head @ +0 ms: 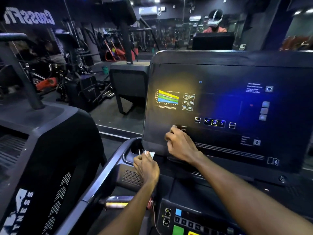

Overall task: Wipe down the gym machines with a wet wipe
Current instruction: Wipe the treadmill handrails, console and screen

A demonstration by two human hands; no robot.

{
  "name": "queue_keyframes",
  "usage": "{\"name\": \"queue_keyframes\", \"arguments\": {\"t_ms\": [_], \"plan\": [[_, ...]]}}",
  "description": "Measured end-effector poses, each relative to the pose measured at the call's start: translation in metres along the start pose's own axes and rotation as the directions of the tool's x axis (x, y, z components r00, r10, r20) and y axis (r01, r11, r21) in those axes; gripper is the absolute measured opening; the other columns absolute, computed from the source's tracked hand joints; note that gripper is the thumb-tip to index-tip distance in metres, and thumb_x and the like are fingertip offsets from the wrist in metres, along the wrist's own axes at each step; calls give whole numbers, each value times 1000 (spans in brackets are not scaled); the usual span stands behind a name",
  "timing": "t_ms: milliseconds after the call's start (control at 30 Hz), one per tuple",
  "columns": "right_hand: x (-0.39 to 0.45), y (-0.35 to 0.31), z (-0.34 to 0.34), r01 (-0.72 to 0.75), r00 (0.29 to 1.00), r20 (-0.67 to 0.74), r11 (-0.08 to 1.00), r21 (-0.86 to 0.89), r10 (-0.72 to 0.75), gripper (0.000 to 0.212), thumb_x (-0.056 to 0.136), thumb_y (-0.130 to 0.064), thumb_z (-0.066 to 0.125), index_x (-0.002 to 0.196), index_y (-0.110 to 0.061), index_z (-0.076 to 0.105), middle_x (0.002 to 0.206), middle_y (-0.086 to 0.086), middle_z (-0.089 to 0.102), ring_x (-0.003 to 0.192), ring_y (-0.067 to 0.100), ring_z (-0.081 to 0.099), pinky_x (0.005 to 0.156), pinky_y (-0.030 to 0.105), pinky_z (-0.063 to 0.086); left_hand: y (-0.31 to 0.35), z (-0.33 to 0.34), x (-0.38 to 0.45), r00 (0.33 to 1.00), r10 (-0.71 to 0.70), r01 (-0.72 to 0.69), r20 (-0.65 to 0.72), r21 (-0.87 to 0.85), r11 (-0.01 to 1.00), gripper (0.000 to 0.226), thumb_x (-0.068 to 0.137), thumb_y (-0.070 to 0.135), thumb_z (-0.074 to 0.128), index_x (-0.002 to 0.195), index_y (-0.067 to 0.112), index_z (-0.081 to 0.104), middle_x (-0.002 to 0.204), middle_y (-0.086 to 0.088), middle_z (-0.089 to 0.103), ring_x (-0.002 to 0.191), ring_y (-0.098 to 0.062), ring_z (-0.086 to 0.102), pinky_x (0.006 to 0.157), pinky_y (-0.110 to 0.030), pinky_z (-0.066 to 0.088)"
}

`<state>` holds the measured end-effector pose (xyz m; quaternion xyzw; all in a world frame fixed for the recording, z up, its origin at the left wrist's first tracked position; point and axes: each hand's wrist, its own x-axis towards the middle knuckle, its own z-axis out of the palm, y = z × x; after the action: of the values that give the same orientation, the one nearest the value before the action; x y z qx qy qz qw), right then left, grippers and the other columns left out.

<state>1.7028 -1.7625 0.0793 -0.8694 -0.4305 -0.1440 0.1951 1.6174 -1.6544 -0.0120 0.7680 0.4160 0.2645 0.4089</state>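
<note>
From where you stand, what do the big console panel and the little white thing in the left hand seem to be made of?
The console panel looks like glossy dark plastic or glass: it shows soft yellow and blue reflections around printed icons. The white thing pinched in the left hand looks like a soft, crumpled wipe, cloth or paper; too little shows to tell which.

A yellow-framed key on the dark glossy treadmill console panel (237, 107) reads "OK" (214, 122). At ten o'clock, mirrored white wall lettering (29, 16) spells "CROSSFIT" backwards. At seven o'clock, the black side cover of the neighbouring machine (42, 167) shows white letters "TNESS" (22, 209). The console's smaller print is unreadable.
</note>
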Motion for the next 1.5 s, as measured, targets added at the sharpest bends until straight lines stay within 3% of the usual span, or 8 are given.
{"name": "queue_keyframes", "arguments": {"t_ms": [267, 400, 500, 600, 733, 900, 1167, 1500], "plan": [[-36, 11, -3, -253, 967, 42, 931, 263, 251, 23, 80, -4, 52, 88, -10, 73, 92, 9, 64, 88, 33, 64, 83, 39, 54, 24, 4, -28, 981, 190, -186, 39, -86, 979, 43, 106, 27, 30, 130, 3, 58, 115, -21, 51, 113, -32, 44, 101, -35, 31], [-50, 14, -2, -346, 938, 100, 875, 338, 332, 31, 80, -1, 49, 99, -9, 72, 96, 11, 72, 92, 29, 66, 84, 37, 52, 49, 12, -42, 922, 343, -310, 179, -186, 932, 32, 104, 16, 41, 105, 2, 69, 100, -19, 66, 100, -30, 57, 81, -33, 36], [-60, 16, -11, -416, 903, 75, 815, 403, 424, 37, 81, -2, 54, 114, -8, 71, 107, 10, 73, 101, 24, 65, 91, 30, 50, 62, 16, -44, 892, 305, -181, 335, -354, 918, 23, 97, 15, 51, 92, 13, 74, 86, 1, 72, 84, -18, 64, 72, -32, 46], [-72, 21, -24, -498, 857, 127, 738, 455, 500, 21, 79, -2, 59, 88, -11, 76, 79, 2, 71, 75, 16, 62, 65, 22, 45, 70, 16, -45, 867, 212, -5, 451, -418, 909, 26, 88, 5, 52, 72, 15, 70, 63, 5, 63, 65, -15, 54, 59, -30, 42], [-93, 28, -44, -582, 807, 158, 720, 379, 569, 11, 81, -8, 68, 79, -16, 74, 77, 0, 71, 71, 8, 60, 57, 13, 40, 77, 17, -51, 756, 232, -28, 612, -324, 946, 29, 76, 0, 48, 70, 18, 70, 59, 4, 66, 59, -17, 57, 58, -33, 50], [-131, 38, -62, -737, 673, 155, 636, 229, 724, 19, 73, -12, 72, 62, -23, 61, 84, 1, 71, 84, 17, 64, 69, 24, 46, 73, 17, -69, 652, 448, -365, 612, -264, 893, 12, 88, 11, 62, 97, 9, 70, 94, -1, 71, 85, -18, 63, 78, -28, 49], [-224, 42, -100, -833, 549, 276, 489, 260, 789, 21, 79, -5, 69, 75, -26, 70, 57, -12, 63, 54, 0, 54, 57, 19, 43, 89, 41, -131, 293, 658, -546, 694, -444, 710, 9, 89, 6, 67, 97, 7, 71, 86, -1, 69, 72, -10, 58, 66, -15, 42], [-323, 62, -119, -955, 232, 83, 211, 207, 969, 17, 79, -2, 61, 83, -14, 73, 75, 3, 69, 69, 14, 60, 49, 12, 39, 91, 86, -202, 185, 579, -607, 794, -371, 703, 13, 92, 7, 61, 92, 8, 73, 85, 2, 68, 76, -12, 58, 68, -12, 37]]}}
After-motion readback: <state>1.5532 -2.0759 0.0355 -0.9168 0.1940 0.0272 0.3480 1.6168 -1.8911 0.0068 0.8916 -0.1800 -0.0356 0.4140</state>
